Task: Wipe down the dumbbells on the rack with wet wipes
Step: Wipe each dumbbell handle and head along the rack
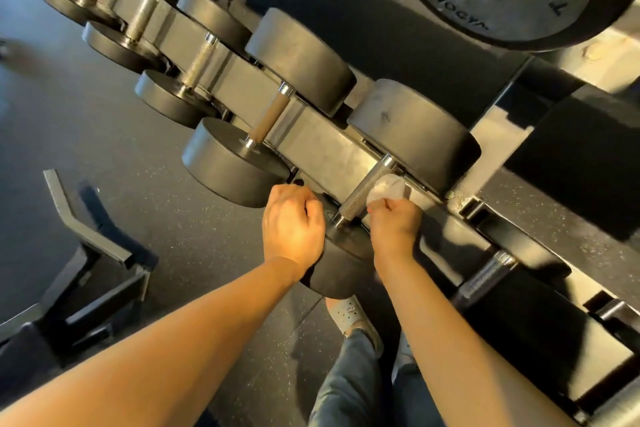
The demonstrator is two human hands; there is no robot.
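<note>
The dumbbell being cleaned is lying across the rack with its knurled handle running on a slant, from the near head by the person's knees up and away to the right toward the far head. The right hand is sitting just to the right of that handle, the closer of the 2 hands to it. It is pinching a bunched white wet wipe between thumb and curled fingers. The wipe is pressing against the handle's right flank, around its far half, so any stroke has to travel along that slanted axis, not across it.

The left hand is resting on the left side of the near head, fingers curled over its rim. By the look of it, it is steadying the weight. The near end of the handle, beside the left hand, is showing bare metal with no wipe on it. 1 neighbouring dumbbell is lying parallel to the left.
</note>
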